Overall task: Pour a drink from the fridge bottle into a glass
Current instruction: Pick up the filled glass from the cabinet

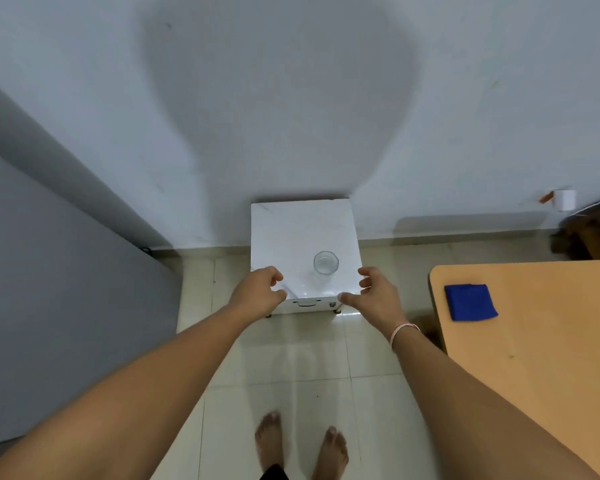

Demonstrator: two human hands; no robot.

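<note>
A clear empty glass (325, 263) stands upright on a small white box-like table (291, 230) set against the wall. My left hand (258, 289) hovers at the table's front left corner with loosely curled fingers and holds nothing. My right hand (371, 289) is at the front right corner, thumb spread, fingers bent, also holding nothing. Both hands are apart from the glass, which sits between them nearer my right hand. No bottle is in view.
A grey fridge-like surface (49, 271) fills the left side. A wooden table (551, 341) with a folded blue cloth (470, 302) stands at the right. Tiled floor (309, 358) and my bare feet are below.
</note>
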